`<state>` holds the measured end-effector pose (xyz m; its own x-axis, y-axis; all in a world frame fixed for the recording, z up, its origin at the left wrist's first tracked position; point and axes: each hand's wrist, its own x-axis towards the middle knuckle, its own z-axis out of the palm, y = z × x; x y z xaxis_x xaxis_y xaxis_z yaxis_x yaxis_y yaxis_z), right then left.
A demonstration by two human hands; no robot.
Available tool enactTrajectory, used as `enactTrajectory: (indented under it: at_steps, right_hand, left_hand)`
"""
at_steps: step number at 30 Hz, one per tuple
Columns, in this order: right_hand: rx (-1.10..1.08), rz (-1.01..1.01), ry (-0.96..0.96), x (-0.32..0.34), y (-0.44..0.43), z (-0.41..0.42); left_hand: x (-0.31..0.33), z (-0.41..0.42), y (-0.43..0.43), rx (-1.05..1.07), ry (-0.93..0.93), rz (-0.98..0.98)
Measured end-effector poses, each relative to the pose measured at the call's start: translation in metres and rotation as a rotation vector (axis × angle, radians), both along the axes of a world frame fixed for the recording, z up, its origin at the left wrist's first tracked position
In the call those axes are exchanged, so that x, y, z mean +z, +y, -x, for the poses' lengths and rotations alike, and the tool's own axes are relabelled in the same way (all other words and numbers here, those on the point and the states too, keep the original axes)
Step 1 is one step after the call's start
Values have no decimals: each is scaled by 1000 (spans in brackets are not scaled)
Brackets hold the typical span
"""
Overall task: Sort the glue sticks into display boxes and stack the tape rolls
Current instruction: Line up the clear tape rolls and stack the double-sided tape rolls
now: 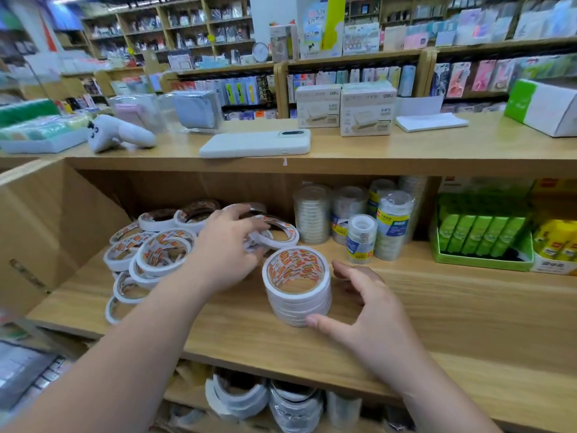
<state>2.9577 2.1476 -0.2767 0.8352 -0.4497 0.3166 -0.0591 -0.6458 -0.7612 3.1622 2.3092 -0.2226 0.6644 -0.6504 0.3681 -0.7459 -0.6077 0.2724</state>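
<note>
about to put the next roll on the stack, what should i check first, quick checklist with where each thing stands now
1. Stack upright and even: ok.
2. Top of the stack free: ok, nothing lies on it.
3. Right hand ready to steady it: ok, open beside the stack, thumb at its base.
4. Left hand has a roll: ok, fingers and thumb curl round a loose roll at the edge of the pile.
5. Only one roll picked up: cannot tell, the hand hides it.
6. Roll matches the stack's size: cannot tell.
</note>
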Motion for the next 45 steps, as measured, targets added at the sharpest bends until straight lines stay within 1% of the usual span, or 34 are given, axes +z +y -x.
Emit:
enactTrajectory:
  at_steps: [2, 3, 7, 11, 13, 16, 17, 21, 24, 27, 31, 35, 40, 45]
  right_hand:
    - [2, 19, 8, 0, 0, 1]
    - [2, 21, 11, 0, -1, 1]
    - [-6, 10, 13, -1, -2, 2]
    - [-10, -21, 8, 0, -3, 3]
    - [-4, -32, 9, 0, -3, 2]
    - [3, -41, 8, 0, -2, 2]
    - [6, -43, 8, 1, -2, 2]
    - [38, -88, -4, 1, -2, 2]
    - [46, -107, -16, -1, -3, 1]
    - [53, -123, -19, -3, -3, 2]
    - [66, -118, -37, -3, -3, 3]
    - [57, -117, -37, -3, -3, 3]
    - [63, -127, -49, -2, 1, -1]
    - [38, -143, -65, -1, 2, -3]
  left_hand:
    - [-8, -3, -7, 25, -2, -63]
    - [-10, -4, -9, 24, -5, -52]
    - [-10, -4, -10, -13, 76, 131]
    - [12, 4, 0, 36, 248, 327]
    - [17, 8, 14, 37, 304, 416]
    - [13, 28, 34, -66, 346, 578]
    - [10, 39, 37, -110, 350, 598]
    - [-15, 74, 35, -219, 409, 565]
    - [-32, 78, 29, -201, 448, 570]
    - [-34, 76, 26, -187, 489, 556]
    - [-29, 77, 22, -256, 605, 578]
    - [-33, 75, 19, -216, 689, 584]
    - [-35, 76, 17, -137, 713, 574]
    - [-34, 78, 14, -129, 752, 541]
